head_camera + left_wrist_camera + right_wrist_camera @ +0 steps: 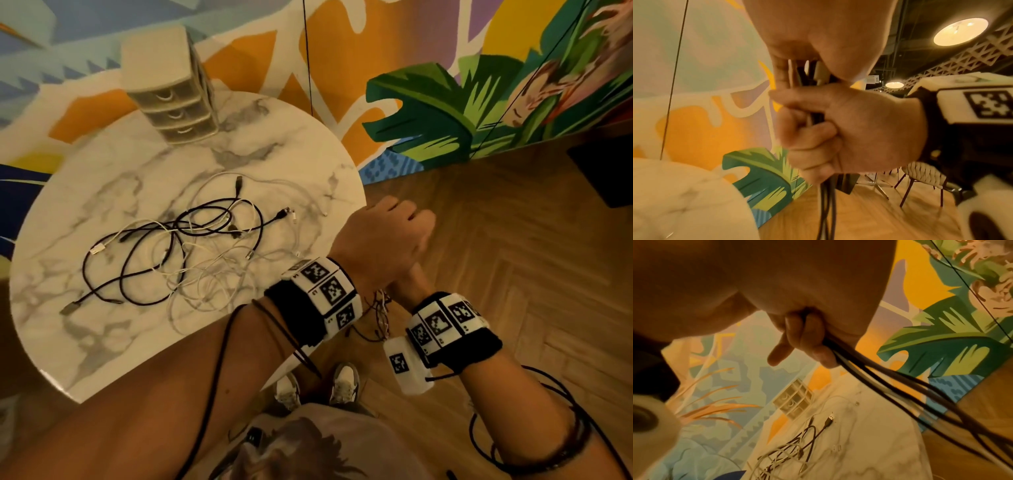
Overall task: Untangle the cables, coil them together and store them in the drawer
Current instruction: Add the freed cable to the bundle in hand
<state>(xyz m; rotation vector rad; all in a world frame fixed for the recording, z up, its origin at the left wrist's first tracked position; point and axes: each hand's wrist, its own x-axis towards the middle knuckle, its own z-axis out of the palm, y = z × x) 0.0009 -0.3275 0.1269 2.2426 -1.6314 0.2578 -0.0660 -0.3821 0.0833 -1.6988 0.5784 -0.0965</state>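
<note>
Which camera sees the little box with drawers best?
The head view: the drawer box stands whole on the marble table, all three drawer fronts showing. The right wrist view shows it small, tilted and blurry. The left wrist view misses it, showing only the hands and wall.

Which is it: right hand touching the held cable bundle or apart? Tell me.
Touching. The left wrist view shows the right hand with its fingers curled round the cable bundle, which hangs below it.

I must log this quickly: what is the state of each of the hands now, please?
Left hand: closed, gripping the bundle of cables.
Right hand: closed, gripping the same bundle just below the left hand.
</note>
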